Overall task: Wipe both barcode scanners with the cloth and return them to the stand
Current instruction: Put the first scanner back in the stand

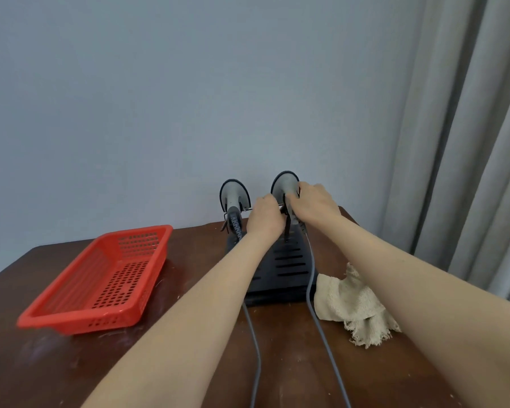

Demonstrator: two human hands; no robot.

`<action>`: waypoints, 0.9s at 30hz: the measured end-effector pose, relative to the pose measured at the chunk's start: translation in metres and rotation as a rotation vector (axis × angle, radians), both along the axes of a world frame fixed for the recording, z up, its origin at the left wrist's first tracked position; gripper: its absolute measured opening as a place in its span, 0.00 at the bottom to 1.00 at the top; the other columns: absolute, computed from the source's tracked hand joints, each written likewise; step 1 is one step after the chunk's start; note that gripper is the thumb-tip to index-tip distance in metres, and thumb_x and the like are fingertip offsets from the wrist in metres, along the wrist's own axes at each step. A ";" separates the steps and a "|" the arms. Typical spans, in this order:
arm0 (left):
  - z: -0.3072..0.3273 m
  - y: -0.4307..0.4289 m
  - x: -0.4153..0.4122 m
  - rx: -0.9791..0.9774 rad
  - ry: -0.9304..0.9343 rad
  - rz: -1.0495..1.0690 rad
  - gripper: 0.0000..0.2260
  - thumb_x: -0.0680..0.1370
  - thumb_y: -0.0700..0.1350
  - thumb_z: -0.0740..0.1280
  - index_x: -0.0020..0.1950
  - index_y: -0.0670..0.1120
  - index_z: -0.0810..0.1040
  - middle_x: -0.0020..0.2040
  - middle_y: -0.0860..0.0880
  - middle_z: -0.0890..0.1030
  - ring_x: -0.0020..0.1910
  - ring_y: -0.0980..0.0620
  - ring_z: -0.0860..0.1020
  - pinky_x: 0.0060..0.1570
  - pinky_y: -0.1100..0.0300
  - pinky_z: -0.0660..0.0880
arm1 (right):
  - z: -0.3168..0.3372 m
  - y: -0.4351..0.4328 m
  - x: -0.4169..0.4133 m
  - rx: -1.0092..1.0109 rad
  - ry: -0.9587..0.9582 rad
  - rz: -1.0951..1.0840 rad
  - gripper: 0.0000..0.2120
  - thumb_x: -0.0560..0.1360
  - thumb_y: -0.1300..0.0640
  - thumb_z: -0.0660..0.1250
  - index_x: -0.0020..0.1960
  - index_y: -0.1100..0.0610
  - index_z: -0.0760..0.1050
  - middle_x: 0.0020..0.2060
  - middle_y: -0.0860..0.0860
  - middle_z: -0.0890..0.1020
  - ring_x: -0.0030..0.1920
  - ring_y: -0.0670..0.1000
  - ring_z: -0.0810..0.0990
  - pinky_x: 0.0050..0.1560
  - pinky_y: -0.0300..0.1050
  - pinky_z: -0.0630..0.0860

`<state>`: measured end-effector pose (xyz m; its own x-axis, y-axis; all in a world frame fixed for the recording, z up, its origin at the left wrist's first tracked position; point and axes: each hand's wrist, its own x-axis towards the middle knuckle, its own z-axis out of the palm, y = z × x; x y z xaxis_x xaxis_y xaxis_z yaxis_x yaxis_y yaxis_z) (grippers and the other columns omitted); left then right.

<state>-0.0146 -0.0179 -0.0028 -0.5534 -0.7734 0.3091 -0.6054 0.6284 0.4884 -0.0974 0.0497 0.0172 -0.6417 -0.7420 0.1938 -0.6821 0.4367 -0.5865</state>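
Tabletop (71, 363): left hand (264, 214) and right hand (315, 203) both grip the upright right scanner (286, 184) on the stand (289, 260); cloth (351, 301) lies right of stand.

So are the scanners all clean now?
Hard to say. Done: nothing shows wiping for sure. In hand: the left hand and right hand both grip the right scanner, which sits in the stand beside the left scanner. The cloth lies on the table, touched by no hand. Left: if that scanner is coming out, all the wiping; if going back in, perhaps nothing.
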 end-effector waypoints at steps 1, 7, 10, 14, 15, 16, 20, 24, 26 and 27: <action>0.008 0.001 0.006 -0.040 0.040 -0.011 0.13 0.78 0.35 0.60 0.62 0.37 0.74 0.60 0.39 0.76 0.58 0.41 0.75 0.54 0.51 0.73 | 0.003 0.004 0.003 -0.031 0.027 -0.029 0.20 0.80 0.48 0.52 0.66 0.57 0.67 0.63 0.60 0.69 0.62 0.62 0.69 0.55 0.53 0.69; 0.042 -0.011 0.055 -0.137 0.273 0.046 0.22 0.80 0.50 0.58 0.34 0.38 0.80 0.34 0.42 0.82 0.36 0.44 0.80 0.42 0.52 0.77 | 0.021 0.007 0.031 -0.229 0.155 -0.054 0.19 0.79 0.54 0.57 0.68 0.56 0.65 0.65 0.58 0.67 0.65 0.59 0.65 0.53 0.50 0.68; 0.035 -0.025 0.081 -0.154 0.292 0.140 0.19 0.80 0.47 0.54 0.39 0.40 0.79 0.40 0.45 0.83 0.41 0.44 0.79 0.43 0.51 0.76 | 0.022 -0.001 0.046 -0.241 0.151 0.012 0.19 0.79 0.54 0.58 0.69 0.55 0.65 0.65 0.58 0.67 0.65 0.58 0.65 0.55 0.50 0.69; 0.006 -0.041 0.101 -0.091 0.264 0.173 0.12 0.77 0.42 0.61 0.60 0.43 0.74 0.56 0.46 0.79 0.54 0.46 0.77 0.53 0.50 0.75 | 0.018 -0.017 0.059 -0.174 0.047 0.099 0.21 0.79 0.51 0.58 0.70 0.57 0.65 0.65 0.58 0.70 0.61 0.57 0.73 0.53 0.49 0.71; -0.003 -0.046 0.101 -0.045 0.241 0.167 0.16 0.76 0.42 0.63 0.64 0.42 0.71 0.59 0.45 0.77 0.57 0.46 0.76 0.56 0.51 0.74 | 0.017 -0.021 0.062 -0.142 0.011 0.113 0.22 0.79 0.50 0.58 0.69 0.58 0.66 0.64 0.58 0.72 0.59 0.57 0.75 0.51 0.48 0.71; -0.011 -0.050 0.101 0.006 0.225 0.164 0.21 0.76 0.44 0.65 0.68 0.42 0.69 0.63 0.45 0.76 0.60 0.46 0.75 0.58 0.51 0.73 | 0.017 -0.025 0.065 -0.111 -0.028 0.129 0.22 0.79 0.49 0.58 0.68 0.59 0.67 0.63 0.58 0.74 0.58 0.58 0.76 0.51 0.47 0.72; -0.042 -0.061 0.092 0.210 0.194 0.127 0.36 0.72 0.50 0.72 0.74 0.40 0.60 0.69 0.43 0.71 0.67 0.44 0.71 0.62 0.50 0.71 | 0.014 -0.038 0.074 -0.058 -0.173 0.189 0.25 0.79 0.46 0.58 0.65 0.66 0.69 0.57 0.61 0.78 0.55 0.61 0.78 0.56 0.55 0.76; -0.058 -0.066 0.077 0.306 0.181 0.104 0.32 0.71 0.49 0.74 0.70 0.41 0.64 0.65 0.43 0.75 0.63 0.44 0.74 0.56 0.51 0.74 | 0.008 -0.054 0.076 -0.067 -0.350 0.213 0.22 0.76 0.44 0.60 0.55 0.63 0.72 0.50 0.60 0.80 0.48 0.58 0.79 0.48 0.53 0.79; -0.061 -0.072 0.070 0.300 0.193 0.122 0.28 0.71 0.48 0.74 0.66 0.43 0.68 0.61 0.45 0.77 0.59 0.45 0.76 0.53 0.51 0.75 | 0.005 -0.061 0.076 -0.057 -0.429 0.236 0.17 0.76 0.43 0.61 0.45 0.59 0.70 0.46 0.59 0.80 0.42 0.56 0.78 0.35 0.45 0.77; -0.063 -0.075 0.067 0.288 0.200 0.133 0.26 0.71 0.48 0.74 0.64 0.43 0.70 0.59 0.45 0.78 0.58 0.45 0.76 0.51 0.51 0.76 | 0.004 -0.064 0.076 -0.057 -0.465 0.252 0.16 0.76 0.44 0.62 0.46 0.58 0.69 0.46 0.59 0.80 0.42 0.56 0.78 0.33 0.44 0.75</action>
<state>0.0520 -0.0925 -0.0657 -0.3929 -0.9055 0.1602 -0.5470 0.3702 0.7508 -0.0219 -0.0145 0.0210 -0.4732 -0.8806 -0.0240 -0.4239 0.2515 -0.8701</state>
